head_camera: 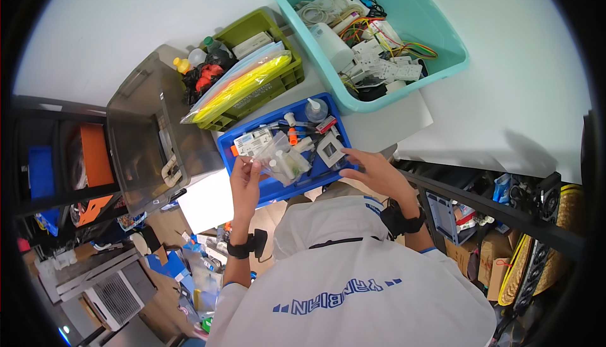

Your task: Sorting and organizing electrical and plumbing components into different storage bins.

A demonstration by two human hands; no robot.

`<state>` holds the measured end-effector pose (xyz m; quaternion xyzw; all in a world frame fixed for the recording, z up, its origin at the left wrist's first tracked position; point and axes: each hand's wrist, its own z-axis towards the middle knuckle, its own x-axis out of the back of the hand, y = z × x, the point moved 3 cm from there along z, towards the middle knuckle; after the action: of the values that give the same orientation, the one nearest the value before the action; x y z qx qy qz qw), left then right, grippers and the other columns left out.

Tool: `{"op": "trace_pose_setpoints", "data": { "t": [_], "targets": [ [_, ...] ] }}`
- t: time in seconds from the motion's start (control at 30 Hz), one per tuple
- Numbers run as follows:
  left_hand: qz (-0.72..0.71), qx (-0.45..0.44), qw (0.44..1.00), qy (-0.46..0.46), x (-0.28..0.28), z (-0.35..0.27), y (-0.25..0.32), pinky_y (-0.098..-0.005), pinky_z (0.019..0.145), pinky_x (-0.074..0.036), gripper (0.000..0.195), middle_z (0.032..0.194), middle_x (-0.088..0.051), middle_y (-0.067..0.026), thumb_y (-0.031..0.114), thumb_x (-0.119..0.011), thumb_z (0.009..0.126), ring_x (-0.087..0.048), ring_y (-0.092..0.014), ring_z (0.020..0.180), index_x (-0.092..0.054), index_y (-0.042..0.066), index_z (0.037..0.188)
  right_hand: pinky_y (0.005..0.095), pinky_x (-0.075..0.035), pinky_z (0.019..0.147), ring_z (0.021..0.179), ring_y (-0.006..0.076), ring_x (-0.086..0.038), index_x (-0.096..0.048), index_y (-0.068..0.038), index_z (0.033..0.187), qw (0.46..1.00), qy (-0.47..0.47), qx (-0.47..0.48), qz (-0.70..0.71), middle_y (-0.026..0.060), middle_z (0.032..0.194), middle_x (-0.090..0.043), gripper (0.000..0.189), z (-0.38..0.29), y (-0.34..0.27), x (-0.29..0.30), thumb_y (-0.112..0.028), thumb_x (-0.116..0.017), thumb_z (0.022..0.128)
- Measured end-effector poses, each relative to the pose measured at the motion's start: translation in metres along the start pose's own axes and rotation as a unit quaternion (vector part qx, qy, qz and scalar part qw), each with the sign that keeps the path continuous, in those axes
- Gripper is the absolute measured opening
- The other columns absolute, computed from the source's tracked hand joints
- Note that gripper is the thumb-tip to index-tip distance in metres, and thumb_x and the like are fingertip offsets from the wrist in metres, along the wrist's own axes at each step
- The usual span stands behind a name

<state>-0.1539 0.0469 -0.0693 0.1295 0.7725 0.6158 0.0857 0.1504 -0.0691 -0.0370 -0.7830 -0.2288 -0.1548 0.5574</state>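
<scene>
My left hand [246, 176] pinches the edge of a clear zip plastic bag [284, 162] with small white pieces inside, held over a blue plastic tray [265, 194]. At the tray's right side is my right hand [371, 172], fingers apart and holding nothing, its fingertips close to a white square wall plate [330, 150]. In the tray also lie a clear dispenser bottle [316, 110], a red and white small box [326, 124], an orange cylindrical part [292, 135] and a white printed packet [253, 142].
Behind the tray stand a green crate [255, 98] with plastic sleeves and bottles, and a turquoise bin [364, 105] with cables and white electrical parts. A translucent grey box [142, 148] is at left. Shelving with boxes [461, 252] stands at right; loose items cover the floor at lower left.
</scene>
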Motion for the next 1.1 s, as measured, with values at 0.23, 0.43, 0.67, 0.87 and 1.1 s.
{"op": "trace_pose_setpoints", "data": {
  "t": [0.23,0.43,0.67,0.87,1.1],
  "targets": [
    [-0.096,-0.001,0.993,-0.065,0.004,-0.025,0.091,-0.0322,0.081,-0.063,0.017,0.103,-0.074,-0.0104,0.021,-0.058,0.109,-0.071,-0.016,0.098,-0.055,0.005,0.11,0.034,-0.055,0.088,0.099,0.0216,-0.072,-0.057,0.001,0.14,0.97,-0.064,0.09,0.215,0.0159,0.112,-0.075,0.067,0.028,-0.086,-0.032,-0.033,-0.084,0.09],
    [-0.054,-0.032,0.997,-0.053,0.022,-0.029,0.12,-0.0321,0.073,-0.065,0.018,0.105,-0.07,-0.007,0.021,-0.06,0.108,-0.071,-0.016,0.095,-0.057,0.003,0.112,0.0298,-0.054,0.088,0.099,0.0129,-0.067,-0.059,0.001,0.137,0.941,-0.111,0.064,0.312,0.0077,0.112,-0.073,0.07,0.032,-0.128,-0.054,-0.024,-0.092,0.081],
    [-0.055,-0.093,0.994,-0.028,0.064,-0.049,0.115,-0.0368,0.085,-0.062,0.033,0.121,-0.067,-0.0151,0.027,-0.055,0.11,-0.07,-0.022,0.101,-0.056,0.0,0.129,0.029,-0.054,0.091,0.102,0.012,-0.067,-0.061,0.0,0.133,0.915,-0.07,0.045,0.395,0.0062,0.117,-0.072,0.06,0.033,-0.165,-0.078,-0.017,-0.089,0.083],
    [-0.02,-0.036,0.997,-0.071,0.106,-0.062,0.085,-0.0349,0.088,-0.058,0.037,0.116,-0.07,-0.015,0.031,-0.053,0.111,-0.07,-0.021,0.1,-0.059,-0.001,0.127,0.0292,-0.055,0.094,0.105,0.0118,-0.068,-0.061,0.002,0.133,0.897,-0.015,0.025,0.442,0.0074,0.122,-0.071,0.052,0.036,-0.185,-0.093,-0.008,-0.083,0.087],
    [0.004,0.005,0.997,-0.073,0.152,-0.069,0.062,-0.036,0.088,-0.058,0.034,0.11,-0.072,-0.0157,0.029,-0.051,0.112,-0.072,-0.023,0.096,-0.061,-0.003,0.121,0.0301,-0.056,0.093,0.106,0.014,-0.07,-0.061,0.003,0.133,0.874,0.003,0.015,0.485,0.0086,0.122,-0.072,0.046,0.039,-0.197,-0.114,-0.008,-0.077,0.091]
  ]
}}
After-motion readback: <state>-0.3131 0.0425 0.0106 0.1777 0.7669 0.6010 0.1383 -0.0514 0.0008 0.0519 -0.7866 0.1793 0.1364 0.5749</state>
